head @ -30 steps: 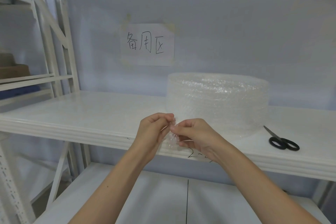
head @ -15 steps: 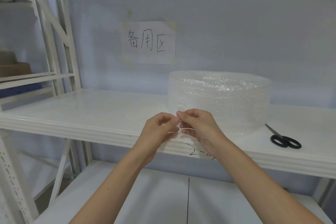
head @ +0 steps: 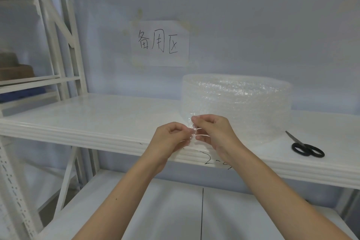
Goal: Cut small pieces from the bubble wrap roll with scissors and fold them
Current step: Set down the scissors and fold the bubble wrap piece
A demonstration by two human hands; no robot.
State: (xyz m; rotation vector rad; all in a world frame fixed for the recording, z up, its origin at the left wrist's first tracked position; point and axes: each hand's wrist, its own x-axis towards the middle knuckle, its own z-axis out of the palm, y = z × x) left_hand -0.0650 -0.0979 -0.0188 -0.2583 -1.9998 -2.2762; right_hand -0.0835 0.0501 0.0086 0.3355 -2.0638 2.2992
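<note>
Small clear piece (head: 191, 136), pinched between both hands at the shelf's near edge, just in front of the roll (head: 236, 106). Left hand (head: 169, 139) and right hand (head: 213, 132) close together, each grip closed tight on the piece, fingertips nearly touching; likely mid-fold. Roll standing on the shelf (head: 87, 115), right of centre. Scissors (head: 305, 147) lying further right, untouched, well apart from the hands. Paper sign (head: 160, 44) on the far wall. Risks from here: slick, springy film slipping out or unfolding once the pinch loosens; piece dropping past the shelf edge to the lower shelf.
</note>
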